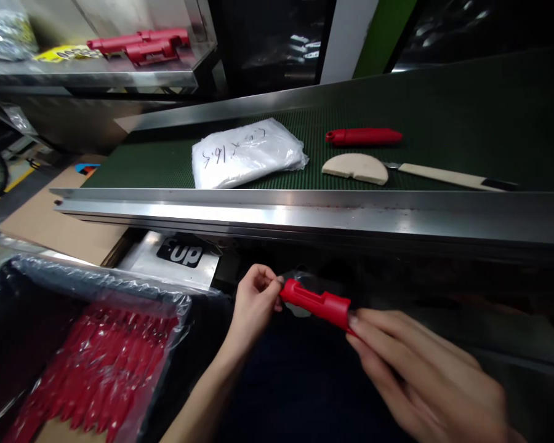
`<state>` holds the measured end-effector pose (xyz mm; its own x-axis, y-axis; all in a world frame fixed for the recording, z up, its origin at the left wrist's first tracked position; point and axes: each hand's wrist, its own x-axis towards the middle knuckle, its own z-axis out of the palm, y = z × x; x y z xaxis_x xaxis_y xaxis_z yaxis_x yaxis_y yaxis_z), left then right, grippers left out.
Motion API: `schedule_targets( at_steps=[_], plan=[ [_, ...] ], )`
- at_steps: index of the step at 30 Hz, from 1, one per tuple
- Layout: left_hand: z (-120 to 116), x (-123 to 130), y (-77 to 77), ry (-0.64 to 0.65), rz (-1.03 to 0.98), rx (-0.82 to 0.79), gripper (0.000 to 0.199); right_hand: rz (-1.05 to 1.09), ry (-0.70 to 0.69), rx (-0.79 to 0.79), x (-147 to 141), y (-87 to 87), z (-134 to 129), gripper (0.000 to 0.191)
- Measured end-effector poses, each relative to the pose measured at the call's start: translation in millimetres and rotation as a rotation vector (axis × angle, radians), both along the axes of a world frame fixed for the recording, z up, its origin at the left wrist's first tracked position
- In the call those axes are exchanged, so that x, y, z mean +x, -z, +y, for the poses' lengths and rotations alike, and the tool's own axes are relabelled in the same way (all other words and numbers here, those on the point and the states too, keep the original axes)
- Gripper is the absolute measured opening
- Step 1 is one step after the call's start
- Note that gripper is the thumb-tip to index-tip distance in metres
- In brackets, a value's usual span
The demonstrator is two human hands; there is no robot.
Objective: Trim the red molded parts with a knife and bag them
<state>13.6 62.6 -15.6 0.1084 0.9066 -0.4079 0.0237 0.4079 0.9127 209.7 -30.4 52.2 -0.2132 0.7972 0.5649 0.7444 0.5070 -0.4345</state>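
Between my two hands, in front of the conveyor's near edge, is a red plastic tube-shaped part [317, 303] with a long cutout along its upper side. My left hand [257, 294] pinches at its narrower left end; a bit of clear film seems to show just behind it. The fingers of my right hand [425, 363] close on the wider right end, slightly blurred. Another red part [364, 136] lies on the green conveyor belt [143, 161]. Near it rests a knife [447, 175] with a pale handle, its blade end at a cream half-round block [356, 168].
A white plastic packet [249, 154] with handwriting lies on the belt. The conveyor's metal rail [258, 212] runs across in front of me. At lower left stands a film-lined bin [106, 283] of bagged red parts [96, 363]. More red parts [152, 50] sit on a metal shelf [120, 79].
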Motion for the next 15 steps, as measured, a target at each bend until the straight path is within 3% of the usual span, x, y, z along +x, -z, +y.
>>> schedule_targets(
  at_steps=[8,15],
  plan=[
    [-14,-3,-13.5,-0.016,-0.226,-0.093,0.024,-0.086,-0.119,0.012,0,22.3,3,0.031],
    [-20,-8,-6.7,-0.02,-0.073,0.122,0.016,-0.232,-0.339,-0.034,8,30.5,9,0.029]
  ],
)
